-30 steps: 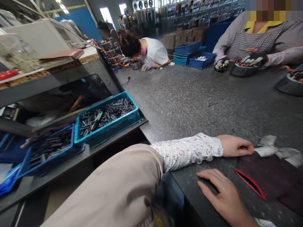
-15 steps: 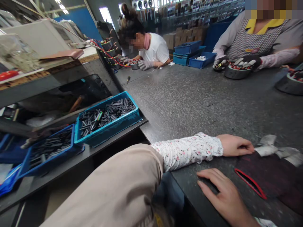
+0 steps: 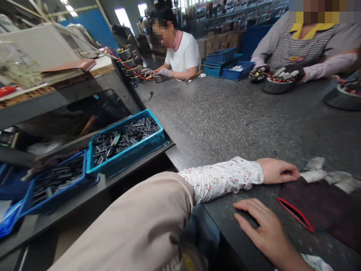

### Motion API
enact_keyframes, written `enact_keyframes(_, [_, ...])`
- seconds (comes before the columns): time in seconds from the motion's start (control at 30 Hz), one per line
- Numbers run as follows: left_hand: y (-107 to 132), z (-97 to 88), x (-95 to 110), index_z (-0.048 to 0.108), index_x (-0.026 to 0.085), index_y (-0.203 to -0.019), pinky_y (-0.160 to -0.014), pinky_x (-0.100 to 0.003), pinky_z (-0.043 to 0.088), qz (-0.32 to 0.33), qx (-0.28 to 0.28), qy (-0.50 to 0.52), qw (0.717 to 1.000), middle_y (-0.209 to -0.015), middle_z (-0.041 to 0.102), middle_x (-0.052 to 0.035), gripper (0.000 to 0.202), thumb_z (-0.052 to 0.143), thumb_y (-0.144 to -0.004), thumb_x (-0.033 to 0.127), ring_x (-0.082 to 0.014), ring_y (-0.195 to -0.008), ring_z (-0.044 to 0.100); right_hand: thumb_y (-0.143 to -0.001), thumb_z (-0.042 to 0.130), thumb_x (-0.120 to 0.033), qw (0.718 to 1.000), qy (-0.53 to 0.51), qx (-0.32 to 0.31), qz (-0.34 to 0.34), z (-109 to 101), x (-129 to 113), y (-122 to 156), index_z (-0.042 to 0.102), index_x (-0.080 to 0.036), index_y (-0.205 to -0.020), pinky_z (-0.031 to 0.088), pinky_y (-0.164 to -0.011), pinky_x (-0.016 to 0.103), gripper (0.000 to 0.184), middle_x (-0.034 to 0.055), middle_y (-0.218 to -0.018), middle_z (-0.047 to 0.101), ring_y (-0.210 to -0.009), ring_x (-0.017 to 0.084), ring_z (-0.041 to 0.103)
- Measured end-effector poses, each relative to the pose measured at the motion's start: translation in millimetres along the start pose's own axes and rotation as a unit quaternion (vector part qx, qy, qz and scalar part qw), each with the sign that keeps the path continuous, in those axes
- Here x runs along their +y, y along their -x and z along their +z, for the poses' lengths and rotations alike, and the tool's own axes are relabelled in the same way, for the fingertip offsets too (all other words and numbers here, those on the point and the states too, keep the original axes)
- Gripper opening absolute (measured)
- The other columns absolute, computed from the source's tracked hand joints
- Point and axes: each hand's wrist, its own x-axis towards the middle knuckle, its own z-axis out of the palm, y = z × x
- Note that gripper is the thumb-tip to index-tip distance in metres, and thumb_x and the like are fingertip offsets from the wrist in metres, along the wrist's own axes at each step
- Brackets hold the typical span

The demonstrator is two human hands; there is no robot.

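Note:
My left hand (image 3: 278,171), at the end of a floral sleeve (image 3: 222,178), rests on the dark table with its fingers curled in towards the thumb. Its fingertips meet the edge of a dark work glove (image 3: 324,207) with a red cuff and pale fingers. Whether anything is pinched between them is hidden. Closer to me, my right hand (image 3: 265,227) lies on the table edge, thumb and fingers apart, holding nothing. The glove lies flat to the right of both hands.
To the left, a teal bin (image 3: 126,145) and a blue bin (image 3: 59,178) hold short black tubes; a marker (image 3: 113,145) lies in the teal one. A screwdriver (image 3: 150,95) lies farther back. Two co-workers handle wired ring-shaped parts (image 3: 278,84) across the table (image 3: 225,120).
The view has shifted slightly. The co-worker in white has raised their head and drawn their arms in. My hands keep the same pose on the table.

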Motion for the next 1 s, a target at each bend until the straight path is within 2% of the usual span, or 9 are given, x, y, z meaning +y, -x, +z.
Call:
enact_keyframes(0.17, [5.5, -3.0, 9.3, 0.066, 0.012, -0.119, -0.098, -0.017, 0.043, -0.048, 0.032, -0.027, 0.998, -0.121, 0.069, -0.0037, 0.026, 0.053, -0.101, 0.024, -0.0109, -0.111, 0.062, -0.091, 0.055, -0.011, 1.0, -0.023, -0.007, 0.012, 6.8, 2.0, -1.6, 0.064, -0.018, -0.089, 0.051, -0.064, 0.032, 0.011, 0.0043, -0.078, 0.069, -0.072, 0.021, 0.065])
enact_keyframes(0.23, [8.4, -1.7, 14.5, 0.07, 0.019, -0.109, -0.094, -0.014, 0.044, -0.082, 0.07, -0.031, 0.994, -0.112, 0.072, 0.0028, 0.017, 0.059, -0.097, 0.024, -0.0085, -0.104, 0.064, -0.089, 0.059, -0.011, 0.999, 0.005, 0.007, 0.034, 10.5, -0.6, -2.6, 0.064, -0.017, -0.087, 0.051, -0.065, 0.032, 0.007, 0.0041, -0.075, 0.069, -0.072, 0.021, 0.065])
enact_keyframes(0.37, [11.9, -2.9, 13.3, 0.067, 0.018, -0.099, -0.097, -0.028, 0.046, -0.066, 0.108, -0.03, 0.992, -0.109, 0.072, -0.0013, 0.015, 0.054, -0.092, 0.022, -0.0155, -0.101, 0.064, -0.084, 0.077, -0.014, 0.992, 0.091, -0.027, 0.083, 12.3, -1.2, -13.0, 0.069, -0.017, -0.091, 0.054, -0.078, 0.026, 0.01, -0.0001, -0.079, 0.073, -0.078, 0.017, 0.069])
enact_keyframes(0.43, [8.2, -4.8, 2.8, 0.065, 0.021, -0.097, -0.097, -0.034, 0.047, -0.04, 0.117, -0.021, 0.992, -0.105, 0.073, -0.0003, 0.019, 0.051, -0.089, 0.032, -0.0188, -0.098, 0.063, -0.085, 0.081, -0.023, 0.985, 0.123, -0.066, 0.106, 7.7, 4.3, -21.1, 0.071, -0.022, -0.095, 0.052, -0.085, 0.02, 0.014, -0.0048, -0.086, 0.075, -0.086, 0.014, 0.069])
enact_keyframes(0.53, [-0.3, -5.3, -16.3, 0.061, 0.035, -0.091, -0.091, -0.038, 0.049, -0.022, 0.145, -0.034, 0.989, -0.093, 0.071, 0.0112, 0.028, 0.046, -0.083, 0.057, -0.0218, -0.091, 0.062, -0.101, 0.065, -0.025, 0.969, 0.152, -0.136, 0.136, -2.3, 10.9, -31.5, 0.069, -0.016, -0.113, 0.044, -0.099, 0.019, 0.015, -0.0008, -0.1, 0.075, -0.104, 0.012, 0.066])
enact_keyframes(0.63, [-3.6, -6.2, -24.4, 0.059, 0.041, -0.089, -0.086, -0.041, 0.049, -0.014, 0.135, -0.034, 0.99, -0.087, 0.069, 0.0157, 0.029, 0.043, -0.078, 0.063, -0.0254, -0.09, 0.062, -0.105, 0.059, -0.026, 0.959, 0.161, -0.145, 0.183, -9.2, 9.2, -38.7, 0.065, -0.014, -0.119, 0.041, -0.101, 0.017, 0.02, 0.0014, -0.109, 0.074, -0.109, 0.011, 0.064])
enact_keyframes(0.8, [16.6, -10.9, 4.5, 0.061, 0.029, -0.091, -0.094, -0.041, 0.047, -0.013, 0.139, -0.022, 0.99, -0.095, 0.071, 0.0085, 0.028, 0.047, -0.086, 0.052, -0.0244, -0.094, 0.062, -0.094, 0.074, -0.027, 0.955, 0.203, -0.063, 0.208, -5.6, -5.1, -35.6, 0.071, -0.02, -0.107, 0.047, -0.085, 0.017, 0.015, -0.0033, -0.097, 0.076, -0.094, 0.011, 0.069])
enact_keyframes(0.9, [24.0, -6.4, 22.7, 0.065, 0.021, -0.098, -0.101, -0.032, 0.045, -0.016, 0.118, -0.025, 0.993, -0.11, 0.072, 0.0014, 0.019, 0.047, -0.094, 0.027, -0.0164, -0.104, 0.061, -0.089, 0.075, -0.019, 0.962, 0.204, 0.005, 0.18, 3.7, -6.8, -24.3, 0.073, -0.015, -0.098, 0.049, -0.072, 0.025, 0.01, 0.0027, -0.081, 0.074, -0.078, 0.018, 0.069])
enact_keyframes(1.0, [11.4, -1.7, 15.2, 0.068, 0.016, -0.105, -0.098, -0.02, 0.046, -0.039, 0.105, -0.033, 0.993, -0.11, 0.072, -0.0016, 0.016, 0.055, -0.096, 0.019, -0.0105, -0.098, 0.062, -0.09, 0.067, -0.015, 0.974, 0.176, 0.068, 0.127, 8.7, 6.0, -14.8, 0.073, -0.013, -0.095, 0.047, -0.065, 0.029, 0.008, 0.0063, -0.076, 0.071, -0.07, 0.021, 0.065])
